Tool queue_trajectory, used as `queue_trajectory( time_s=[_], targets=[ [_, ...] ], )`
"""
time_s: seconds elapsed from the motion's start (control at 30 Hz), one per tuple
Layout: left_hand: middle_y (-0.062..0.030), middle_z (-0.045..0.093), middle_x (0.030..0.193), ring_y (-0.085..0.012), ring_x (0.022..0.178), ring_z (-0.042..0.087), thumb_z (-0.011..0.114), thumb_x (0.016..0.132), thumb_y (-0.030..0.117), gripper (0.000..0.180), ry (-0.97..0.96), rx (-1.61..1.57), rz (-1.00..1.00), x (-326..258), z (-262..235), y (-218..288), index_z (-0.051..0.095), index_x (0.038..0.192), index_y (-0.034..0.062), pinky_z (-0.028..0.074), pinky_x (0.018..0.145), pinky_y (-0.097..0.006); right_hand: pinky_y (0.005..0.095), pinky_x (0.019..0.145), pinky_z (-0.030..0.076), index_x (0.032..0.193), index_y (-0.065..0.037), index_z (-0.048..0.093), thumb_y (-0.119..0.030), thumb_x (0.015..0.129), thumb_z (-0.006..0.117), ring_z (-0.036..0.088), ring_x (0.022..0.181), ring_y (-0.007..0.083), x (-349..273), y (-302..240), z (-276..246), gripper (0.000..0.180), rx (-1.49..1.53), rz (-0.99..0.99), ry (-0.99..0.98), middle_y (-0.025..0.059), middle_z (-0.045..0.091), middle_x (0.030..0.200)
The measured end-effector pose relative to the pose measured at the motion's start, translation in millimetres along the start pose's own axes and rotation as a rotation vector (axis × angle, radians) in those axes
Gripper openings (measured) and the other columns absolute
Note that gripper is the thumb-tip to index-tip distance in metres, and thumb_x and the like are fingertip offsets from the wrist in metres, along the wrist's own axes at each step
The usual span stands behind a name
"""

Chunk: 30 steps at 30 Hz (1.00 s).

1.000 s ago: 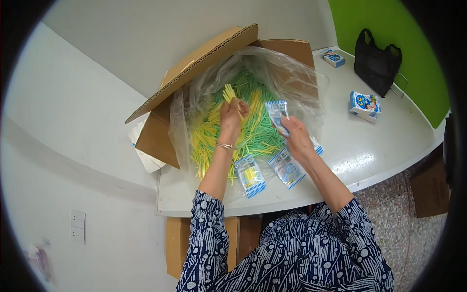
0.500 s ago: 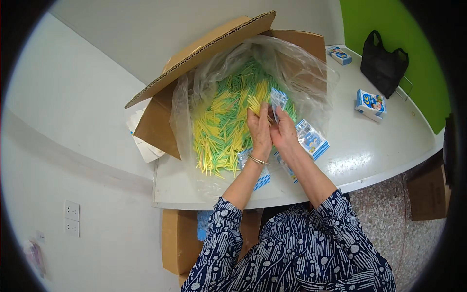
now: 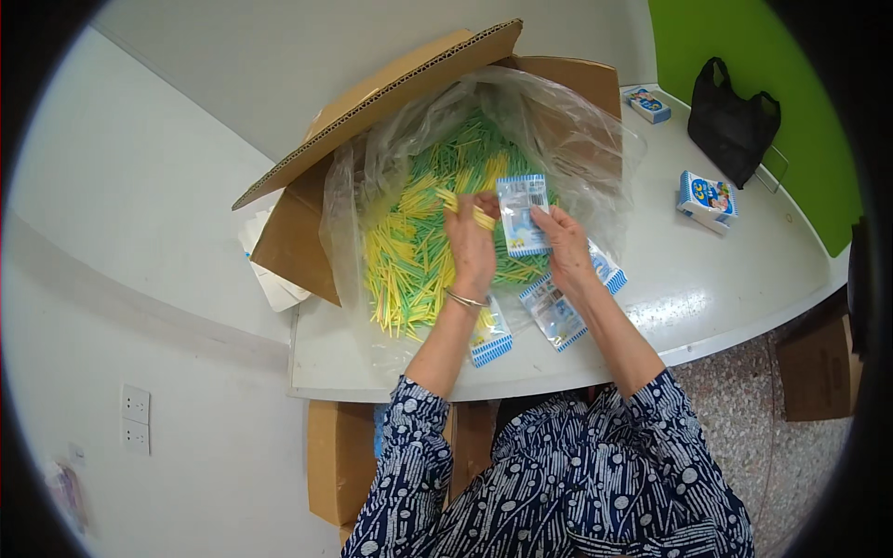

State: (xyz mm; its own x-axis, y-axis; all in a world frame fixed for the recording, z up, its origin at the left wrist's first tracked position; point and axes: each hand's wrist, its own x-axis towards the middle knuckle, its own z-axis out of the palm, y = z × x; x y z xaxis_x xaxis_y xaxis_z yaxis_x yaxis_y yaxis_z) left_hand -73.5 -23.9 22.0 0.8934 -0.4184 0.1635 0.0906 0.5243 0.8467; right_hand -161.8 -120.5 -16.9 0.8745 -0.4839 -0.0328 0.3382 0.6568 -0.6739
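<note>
Yellow sticks (image 3: 484,220) bunched in left hand, above heap (image 3: 400,256) of green and yellow sticks. Blue-and-white packet (image 3: 521,231) just beside, in right hand. Left wrist partly covers lower packet (image 3: 491,348); more packets (image 3: 557,314) by right wrist. Plastic liner (image 3: 391,153) and cardboard box (image 3: 372,112) around heap. Black bag (image 3: 733,130), two small packs (image 3: 709,202) farther right on tabletop (image 3: 744,279). Left hand (image 3: 472,246) closed around sticks; right hand (image 3: 569,249) clamped on packet's edge, thumb on front. Sticks thin, straight; packet flat, partly see-through; liner clear, crinkled; tabletop glossy.
</note>
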Motion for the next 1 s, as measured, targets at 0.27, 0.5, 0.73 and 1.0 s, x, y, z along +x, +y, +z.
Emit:
queue_trajectory(
  time_s=[0.27, 0.5, 0.73, 1.0],
  targets=[
    [-0.0168, 0.058, 0.106, -0.0277, 0.103, 0.058, 0.043, 0.098, 0.026, 0.020, -0.186, 0.013, -0.053, -11.8, 19.4, 39.1, 0.046, 0.097, 0.0063, 0.046, 0.089, -0.038, 0.0200, 0.064, 0.046, 0.084, -0.002, 0.066, -0.019, 0.083, 0.068, 0.058, 0.068, 0.0047, -32.1, -34.3, -27.9, 0.017, -0.340, 0.191, -0.213, 0.0006, 0.065, 0.075],
    [-0.0152, 0.060, 0.104, -0.0208, 0.099, 0.059, 0.039, 0.099, 0.033, 0.033, -0.326, 0.192, -0.088, -35.1, 29.6, 40.0, 0.048, 0.101, 0.0013, 0.045, 0.085, -0.030, 0.0223, 0.069, 0.048, 0.089, 0.000, 0.068, -0.016, 0.084, 0.066, 0.060, 0.074, 0.0072, -36.0, -36.6, -37.4, 0.017, -0.384, 0.256, -0.287, 0.0035, 0.067, 0.081],
    [-0.0140, 0.061, 0.106, -0.0179, 0.099, 0.057, 0.044, 0.097, 0.029, 0.027, -0.422, 0.452, -0.053, -48.4, 30.2, 34.6, 0.050, 0.098, 0.0029, 0.045, 0.085, -0.030, 0.0210, 0.070, 0.047, 0.093, 0.001, 0.068, -0.019, 0.083, 0.068, 0.060, 0.074, 0.0070, -37.7, -35.4, -40.6, 0.023, -0.381, 0.233, -0.304, 0.0043, 0.068, 0.083],
    [-0.0075, 0.061, 0.108, -0.0099, 0.094, 0.053, 0.047, 0.096, 0.027, 0.029, -0.421, 0.530, -0.192, -54.5, 16.9, 31.2, 0.053, 0.110, 0.0026, 0.042, 0.085, -0.025, 0.0234, 0.076, 0.047, 0.097, 0.001, 0.067, -0.016, 0.085, 0.066, 0.060, 0.081, 0.0080, -39.2, -33.2, -44.4, 0.022, -0.378, 0.203, -0.302, 0.0047, 0.067, 0.089]
  ],
)
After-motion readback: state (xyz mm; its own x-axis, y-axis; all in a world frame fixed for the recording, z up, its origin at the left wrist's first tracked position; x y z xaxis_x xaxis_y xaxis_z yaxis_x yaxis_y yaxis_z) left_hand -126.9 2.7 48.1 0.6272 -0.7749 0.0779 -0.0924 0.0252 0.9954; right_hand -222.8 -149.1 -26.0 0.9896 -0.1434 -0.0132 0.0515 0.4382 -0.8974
